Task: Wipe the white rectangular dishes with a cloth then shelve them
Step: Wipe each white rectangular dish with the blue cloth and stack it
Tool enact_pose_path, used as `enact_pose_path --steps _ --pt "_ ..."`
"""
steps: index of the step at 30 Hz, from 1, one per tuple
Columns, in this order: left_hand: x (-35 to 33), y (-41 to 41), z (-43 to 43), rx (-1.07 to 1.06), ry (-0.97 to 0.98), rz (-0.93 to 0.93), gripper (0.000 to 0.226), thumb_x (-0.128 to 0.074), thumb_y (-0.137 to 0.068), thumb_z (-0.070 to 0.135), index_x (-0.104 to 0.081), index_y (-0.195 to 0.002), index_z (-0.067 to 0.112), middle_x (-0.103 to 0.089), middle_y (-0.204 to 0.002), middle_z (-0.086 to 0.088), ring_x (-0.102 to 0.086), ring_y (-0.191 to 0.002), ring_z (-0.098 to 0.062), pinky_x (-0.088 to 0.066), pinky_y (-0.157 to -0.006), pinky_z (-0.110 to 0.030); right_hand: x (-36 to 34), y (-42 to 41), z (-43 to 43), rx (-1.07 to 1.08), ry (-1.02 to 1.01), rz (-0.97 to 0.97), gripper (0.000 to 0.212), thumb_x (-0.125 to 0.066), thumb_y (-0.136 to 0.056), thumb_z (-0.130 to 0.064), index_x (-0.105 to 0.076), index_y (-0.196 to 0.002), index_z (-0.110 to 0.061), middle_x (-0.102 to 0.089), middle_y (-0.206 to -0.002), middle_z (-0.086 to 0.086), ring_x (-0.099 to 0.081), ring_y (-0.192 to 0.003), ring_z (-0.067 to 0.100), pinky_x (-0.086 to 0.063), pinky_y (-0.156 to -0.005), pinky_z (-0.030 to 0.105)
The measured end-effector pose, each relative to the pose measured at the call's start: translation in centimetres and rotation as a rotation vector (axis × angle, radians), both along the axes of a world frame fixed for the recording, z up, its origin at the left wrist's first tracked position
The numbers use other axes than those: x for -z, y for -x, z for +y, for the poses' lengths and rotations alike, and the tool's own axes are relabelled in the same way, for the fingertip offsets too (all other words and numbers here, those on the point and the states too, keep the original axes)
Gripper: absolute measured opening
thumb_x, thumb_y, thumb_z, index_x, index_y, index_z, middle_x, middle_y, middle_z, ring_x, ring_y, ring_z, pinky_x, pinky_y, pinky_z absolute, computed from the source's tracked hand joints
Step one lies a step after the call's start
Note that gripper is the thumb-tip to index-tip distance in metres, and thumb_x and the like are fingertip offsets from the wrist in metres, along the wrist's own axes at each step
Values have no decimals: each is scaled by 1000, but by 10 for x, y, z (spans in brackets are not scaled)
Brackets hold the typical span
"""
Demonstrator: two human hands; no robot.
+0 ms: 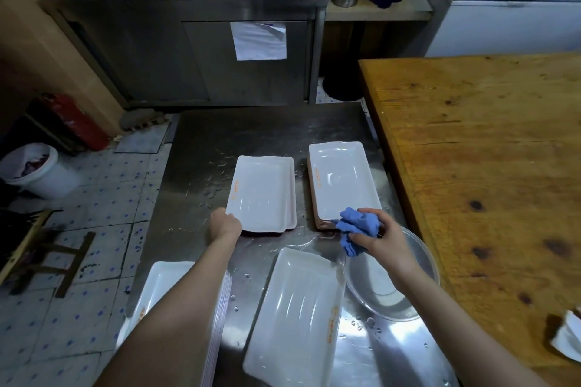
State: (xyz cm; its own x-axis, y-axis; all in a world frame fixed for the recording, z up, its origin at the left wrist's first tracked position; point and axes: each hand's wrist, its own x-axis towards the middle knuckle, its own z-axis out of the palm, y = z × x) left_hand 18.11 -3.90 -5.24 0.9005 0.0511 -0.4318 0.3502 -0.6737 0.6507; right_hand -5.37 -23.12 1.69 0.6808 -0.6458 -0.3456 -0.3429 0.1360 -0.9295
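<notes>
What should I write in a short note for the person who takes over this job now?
Left hand grips the near left corner of the middle pile of white dishes.
Right hand holds the blue cloth at the near edge of the tall stack.
A near stack and a single dish, which looks wet, lie nearest, on the steel table.
Done: cannot tell which are wiped.
Left: wiping, then shelving; every dish in view is on the table.

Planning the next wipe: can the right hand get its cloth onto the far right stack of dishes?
Probably yes: the right hand holds the cloth right at the stack's near edge, and its top is bare.
</notes>
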Motion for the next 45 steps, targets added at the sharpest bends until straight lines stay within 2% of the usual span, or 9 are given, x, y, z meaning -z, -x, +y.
enact_pose_path --steps 4,7,10,15,22,26,32,39,45 --pt "-2 1 4 -63 93 51 21 -42 -78 -4 -58 -70 8 -67 -91 -21 -65 -81 -41 -54 -67 -41 0 6 0 -1 -3 -6 42 -72 -74 5 -60 -106 -18 -65 -101 6 -66 -91 25 -53 -84 50" --pt "-7 2 6 -177 247 72 28 -41 -74 -4 -61 -62 12 -66 -79 -12 -57 -68 -30 -56 -70 -46 0 11 1 2 -2 -6 41 -72 -73 5 -60 -106 -17 -66 -101 6 -66 -90 24 -54 -83 50" --pt "-20 7 12 -219 317 73 29 -41 -65 0 -63 -54 15 -61 -69 -6 -53 -68 -27 -51 -69 -40 -3 15 1 -4 10 -11 41 -73 -73 3 -60 -105 -19 -66 -100 5 -66 -90 24 -54 -82 50" --pt "-61 31 18 -187 391 9 36 -37 -83 -15 -63 -75 7 -62 -86 -10 -54 -78 -27 -49 -70 -36 -12 26 0 16 20 -38 40 -72 -75 2 -60 -105 -21 -65 -101 4 -65 -93 25 -54 -83 48" --pt "-103 56 27 -117 318 -133 30 -45 -93 -5 -67 -112 5 -64 -105 -9 -56 -92 -23 -45 -67 -28 -31 41 -9 43 61 -113 38 -72 -74 2 -62 -101 -23 -64 -102 7 -65 -93 28 -56 -78 44" --pt "-117 70 30 -70 312 -188 28 -45 -93 -2 -70 -104 5 -65 -93 -10 -55 -75 -18 -38 -50 -21 -42 50 -16 53 105 -161 39 -72 -74 4 -61 -99 -23 -64 -104 8 -65 -90 24 -57 -62 25" --pt "-128 92 27 41 275 -207 19 -53 -93 9 -71 -95 13 -68 -92 -7 -62 -80 -18 -46 -61 -25 -46 65 -25 33 122 -177 39 -73 -72 3 -62 -96 -26 -65 -102 3 -64 -94 25 -55 -80 41" --pt "-146 131 10 83 269 -302 25 -51 -94 10 -70 -108 4 -69 -106 -7 -63 -96 -21 -45 -73 -27 -48 78 -21 -31 110 -175 40 -73 -74 0 -59 -99 -27 -62 -104 3 -64 -91 23 -57 -64 29" --pt "-149 158 4 108 292 -326 19 -56 -92 16 -72 -99 8 -70 -97 -6 -65 -90 -21 -46 -62 -24 -49 79 -1 -47 102 -117 49 -75 -73 -3 -42 -108 -13 -58 -92 4 -63 -82 18 -55 -73 38"
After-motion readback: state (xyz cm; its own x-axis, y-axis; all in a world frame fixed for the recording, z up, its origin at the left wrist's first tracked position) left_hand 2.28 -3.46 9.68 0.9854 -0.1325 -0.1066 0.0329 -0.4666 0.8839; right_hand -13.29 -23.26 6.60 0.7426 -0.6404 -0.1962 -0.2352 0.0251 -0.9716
